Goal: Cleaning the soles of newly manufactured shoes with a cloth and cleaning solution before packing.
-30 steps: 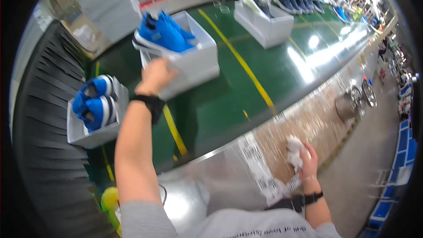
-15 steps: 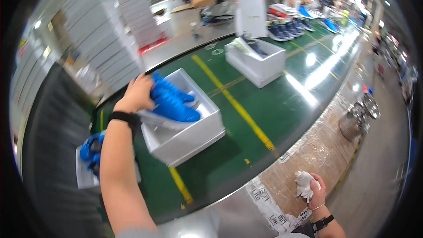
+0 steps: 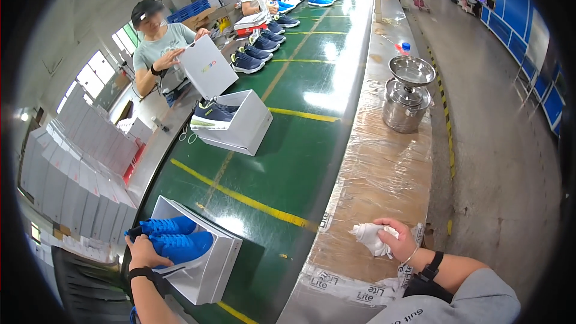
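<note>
A pair of bright blue sneakers [image 3: 187, 247] rests partly inside a white shoebox [image 3: 225, 264] on the green conveyor belt. My left hand [image 3: 146, 253] curls round the heel end of the pair, thumb along the side of the nearer shoe. On the right, my right hand [image 3: 400, 240] is closed on a crumpled white wad [image 3: 370, 238], cloth or paper, just above the brown taped ledge [image 3: 342, 246].
Further up the belt, another white shoebox [image 3: 258, 123] holds dark navy sneakers [image 3: 211, 113]. Across the belt a person [image 3: 165, 48] holds a white box lid [image 3: 208, 67]. A steel pot [image 3: 403, 108] with a metal bowl [image 3: 412, 71] stands on the ledge. Stacked boxes [image 3: 66, 174] rise at left.
The view has swung to the right, bringing the ledge and aisle further into sight. My left hand stays on the blue sneakers, and my right hand still grips the white wad.
</note>
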`<state>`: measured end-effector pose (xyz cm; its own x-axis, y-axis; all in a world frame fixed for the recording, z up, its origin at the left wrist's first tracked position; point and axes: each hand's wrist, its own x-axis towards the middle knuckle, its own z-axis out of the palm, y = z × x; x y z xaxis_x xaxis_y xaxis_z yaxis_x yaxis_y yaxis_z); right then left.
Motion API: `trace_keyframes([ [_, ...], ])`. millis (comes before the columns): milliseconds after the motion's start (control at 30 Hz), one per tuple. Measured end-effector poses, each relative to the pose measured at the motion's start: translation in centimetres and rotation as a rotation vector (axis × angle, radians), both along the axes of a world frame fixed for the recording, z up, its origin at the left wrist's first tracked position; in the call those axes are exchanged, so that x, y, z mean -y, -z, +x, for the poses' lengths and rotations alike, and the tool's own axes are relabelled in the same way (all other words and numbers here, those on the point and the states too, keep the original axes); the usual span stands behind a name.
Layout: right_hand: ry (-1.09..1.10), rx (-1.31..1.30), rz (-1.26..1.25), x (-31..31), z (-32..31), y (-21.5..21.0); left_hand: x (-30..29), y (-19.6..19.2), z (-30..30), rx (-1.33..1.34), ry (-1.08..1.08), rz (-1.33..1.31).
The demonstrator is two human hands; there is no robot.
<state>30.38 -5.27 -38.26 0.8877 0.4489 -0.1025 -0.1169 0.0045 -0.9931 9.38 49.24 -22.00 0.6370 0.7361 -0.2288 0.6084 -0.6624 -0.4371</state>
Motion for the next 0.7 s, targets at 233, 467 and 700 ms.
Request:
trace_keyframes([
  [233,-0.071,0.074,0.009,-0.3,0.7,0.8,6.4,-11.4,-1.4,0.164,0.115,0.369],
  [467,-0.125,-0.025,0.144,0.8,1.3,1.8,19.6,-16.7,-0.9,0.965,-0.159,-0.254],
  [700,-0.037,-0.224,0.320,6.3,0.3,-0.1,33.8,-3.6,0.2,1.471,-0.542,-1.831],
])
